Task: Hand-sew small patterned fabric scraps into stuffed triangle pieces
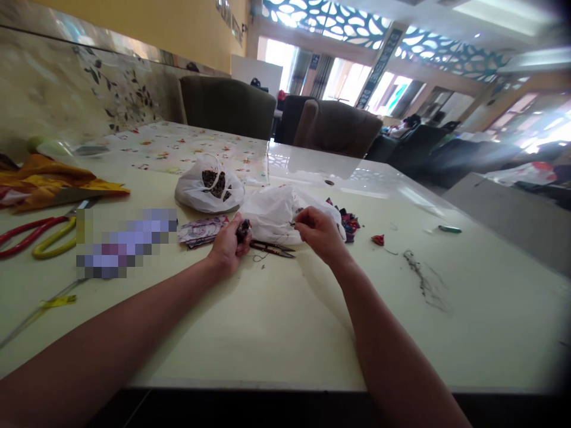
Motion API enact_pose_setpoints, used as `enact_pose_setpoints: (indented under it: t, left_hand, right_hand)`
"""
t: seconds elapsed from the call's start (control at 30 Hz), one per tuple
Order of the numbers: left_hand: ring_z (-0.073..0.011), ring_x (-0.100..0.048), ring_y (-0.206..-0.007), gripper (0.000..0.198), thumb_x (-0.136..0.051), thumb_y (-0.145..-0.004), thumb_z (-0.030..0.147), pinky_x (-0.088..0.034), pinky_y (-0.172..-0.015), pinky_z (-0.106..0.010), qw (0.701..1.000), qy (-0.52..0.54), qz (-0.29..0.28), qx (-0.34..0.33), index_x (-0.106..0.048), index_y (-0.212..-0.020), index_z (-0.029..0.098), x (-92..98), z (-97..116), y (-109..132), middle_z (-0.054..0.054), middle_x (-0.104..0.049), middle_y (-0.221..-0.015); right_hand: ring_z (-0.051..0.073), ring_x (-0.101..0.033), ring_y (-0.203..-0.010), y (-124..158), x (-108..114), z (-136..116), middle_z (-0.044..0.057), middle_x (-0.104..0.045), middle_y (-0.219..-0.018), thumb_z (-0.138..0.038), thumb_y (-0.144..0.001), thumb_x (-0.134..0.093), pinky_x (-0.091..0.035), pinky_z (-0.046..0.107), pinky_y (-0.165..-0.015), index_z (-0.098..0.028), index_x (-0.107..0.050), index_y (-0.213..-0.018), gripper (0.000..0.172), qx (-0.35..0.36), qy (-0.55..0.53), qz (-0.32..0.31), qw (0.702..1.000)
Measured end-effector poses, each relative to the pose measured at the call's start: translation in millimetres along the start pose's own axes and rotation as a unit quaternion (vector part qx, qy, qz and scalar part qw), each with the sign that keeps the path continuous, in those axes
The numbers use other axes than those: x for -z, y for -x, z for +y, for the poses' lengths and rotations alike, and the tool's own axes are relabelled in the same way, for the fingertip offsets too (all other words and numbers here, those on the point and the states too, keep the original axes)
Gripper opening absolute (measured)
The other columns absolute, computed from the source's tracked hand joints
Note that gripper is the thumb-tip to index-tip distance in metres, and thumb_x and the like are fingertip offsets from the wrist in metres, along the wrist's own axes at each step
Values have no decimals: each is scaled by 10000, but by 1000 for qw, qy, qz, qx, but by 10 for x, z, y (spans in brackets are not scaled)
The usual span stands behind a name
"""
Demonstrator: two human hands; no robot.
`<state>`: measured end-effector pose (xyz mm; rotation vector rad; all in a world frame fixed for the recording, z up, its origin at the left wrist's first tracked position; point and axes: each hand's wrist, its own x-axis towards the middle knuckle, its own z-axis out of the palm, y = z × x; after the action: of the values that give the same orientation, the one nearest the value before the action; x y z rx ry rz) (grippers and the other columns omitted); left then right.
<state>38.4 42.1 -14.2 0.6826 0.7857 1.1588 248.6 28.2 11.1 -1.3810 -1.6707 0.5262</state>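
My left hand (228, 245) is closed around a small dark bundle (243, 230), which looks like patterned cloth. To its right, my right hand (319, 230) is raised with thumb and fingers pinched; a thin dark tip shows at them, too small to name. Dark thread snips (273, 248) lie on the table just below and between the hands, with loose thread (261, 258) beside them. Behind both hands is a crumpled white plastic bag (267, 208). Folded printed cloth (200, 232) lies left of my left hand, and small colourful cloth pieces (350, 224) lie beyond my right.
An open white bag (185, 193) of dark grains stands at the back. On the left are red-and-yellow-handled scissors (53, 238), a yellow-orange wrapper (57, 181) and a blurred-out object (134, 241) with a cable. A thread tangle (419, 273), a red scrap (377, 239) and a green lighter-like object (449, 229) lie right.
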Motion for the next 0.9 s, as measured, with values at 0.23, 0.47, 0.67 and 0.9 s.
enact_pose_setpoints:
  t: [0.23,0.47,0.67,0.9]
  left_hand:
    - [-35,-217,-277,371,-412,-983,367,-119,-315,-166,1000,0,13,-7,-488,-681,167,23,27,-25,51,-424,-433]
    - [-34,-220,-275,363,-493,-942,408,-133,-308,-166,1000,-7,2,-21,-485,-669,169,26,-10,-40,50,-441,-433]
    - [-36,-220,-268,370,-473,-956,404,-117,-315,-173,1000,-1,2,-23,-487,-673,167,21,-16,-42,51,-426,-412]
    - [-33,-223,-255,382,-444,-974,388,-99,-320,-180,1000,1,4,-11,-481,-663,171,25,-41,-53,41,-438,-416]
  right_hand:
    - [87,-429,-460,-11,91,-11,-46,-513,-523,-206,-698,-566,-331,229,-478,-154,-646,-818,154,-88,-34,-20,995]
    - [78,-458,-507,188,-110,-348,-46,-538,-565,-109,-749,-530,-346,213,-529,-158,-643,-763,124,-42,19,-312,949]
    - [109,-511,-666,299,-369,-399,12,-647,-750,-24,-759,-526,-343,222,-630,-150,-660,-820,193,52,143,-324,934]
    - [139,-491,-699,372,-528,-408,59,-640,-794,-4,-780,-509,-317,246,-644,-149,-584,-697,183,97,249,-325,907]
